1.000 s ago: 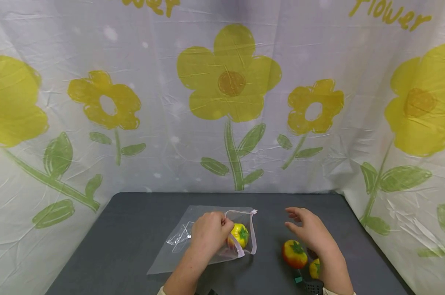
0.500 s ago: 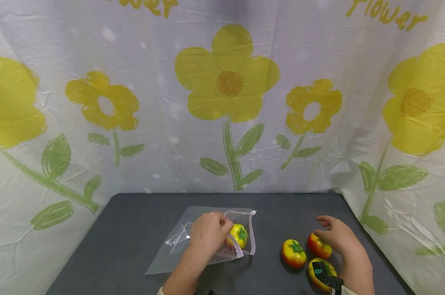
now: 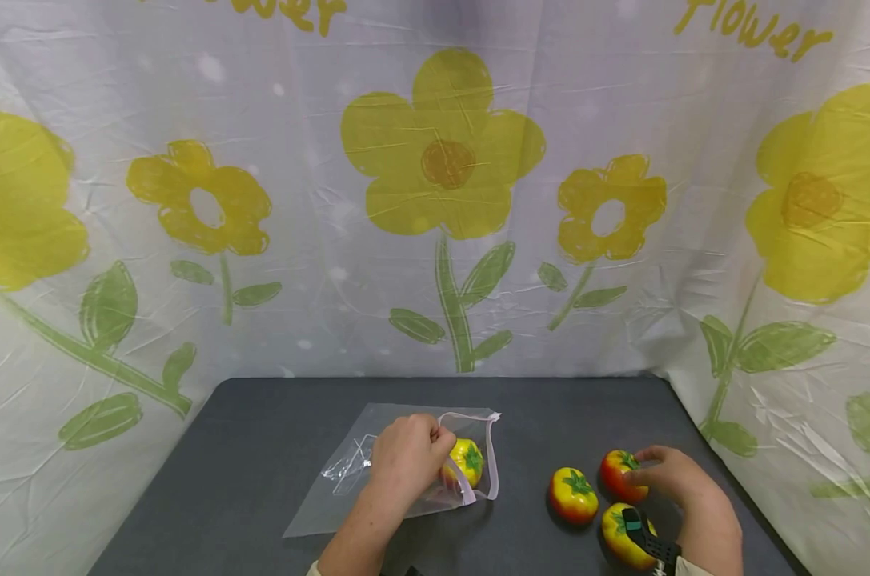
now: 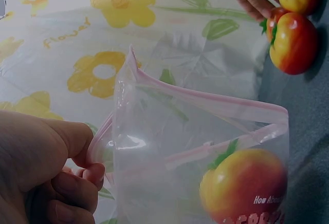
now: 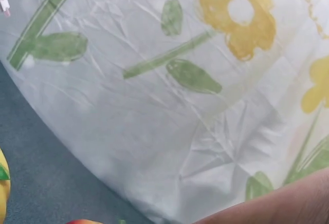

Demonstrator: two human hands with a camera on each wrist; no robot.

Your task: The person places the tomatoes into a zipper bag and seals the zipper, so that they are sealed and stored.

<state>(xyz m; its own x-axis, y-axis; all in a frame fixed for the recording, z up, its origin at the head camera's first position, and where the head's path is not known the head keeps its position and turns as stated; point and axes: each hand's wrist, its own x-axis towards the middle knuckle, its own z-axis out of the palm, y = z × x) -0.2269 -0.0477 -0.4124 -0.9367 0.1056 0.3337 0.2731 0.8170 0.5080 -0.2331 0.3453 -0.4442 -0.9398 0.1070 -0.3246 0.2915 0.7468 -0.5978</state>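
My left hand (image 3: 409, 456) pinches the edge of a clear zip bag (image 4: 149, 147) between thumb and curled fingers, beside its open mouth with the pink zip strip. Inside that bag lies a yellow-red tomato (image 3: 469, 462) with a green top, also seen through the plastic in the left wrist view. On the right, my right hand (image 3: 683, 484) reaches down to another tomato (image 3: 615, 476), its thumb overlapping the right side and its fingers beside the green top. A third tomato (image 3: 573, 496) sits to the left of it, and one more tomato (image 3: 622, 534) stands nearer, under the wrist strap.
Everything lies on a dark grey table (image 3: 262, 448). A white curtain (image 3: 298, 320) with painted yellow flowers hangs along the back and both sides. A black wrist strap (image 3: 654, 544) partly covers the nearest tomato.
My right hand has moved right from between the bag and the tomatoes, then lowered to the far tomato, uncovering the others. My left hand and the bag keep their place.
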